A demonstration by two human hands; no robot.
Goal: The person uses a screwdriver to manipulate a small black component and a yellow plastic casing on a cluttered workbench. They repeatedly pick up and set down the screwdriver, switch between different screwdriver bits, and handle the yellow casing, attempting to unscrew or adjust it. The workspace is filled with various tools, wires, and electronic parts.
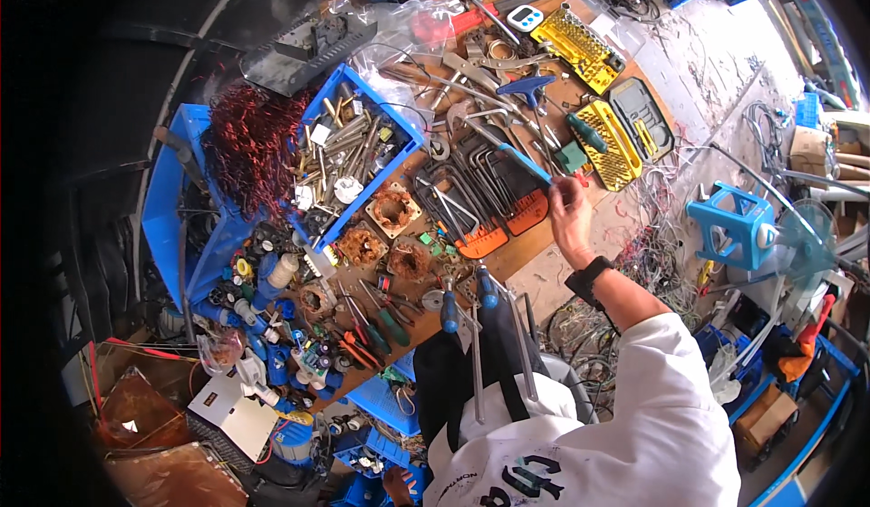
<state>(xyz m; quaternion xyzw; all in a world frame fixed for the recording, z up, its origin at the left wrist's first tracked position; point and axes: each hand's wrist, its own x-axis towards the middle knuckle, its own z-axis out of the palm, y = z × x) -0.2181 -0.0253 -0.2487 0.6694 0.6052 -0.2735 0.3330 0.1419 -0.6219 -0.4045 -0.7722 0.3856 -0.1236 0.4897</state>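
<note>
Our right hand (570,217) pinches the near end of a blue-handled tool (526,163) between thumb and fingertips; the rest slants away leftward beside the hex keys (486,181). Our left hand (396,486) is near blue bins (382,450); we cannot tell its fingers' state.

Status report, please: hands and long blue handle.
Right hand at end of long blue handle, grip unclear. Left hand low, near blue bin. Hex keys alongside.
</note>
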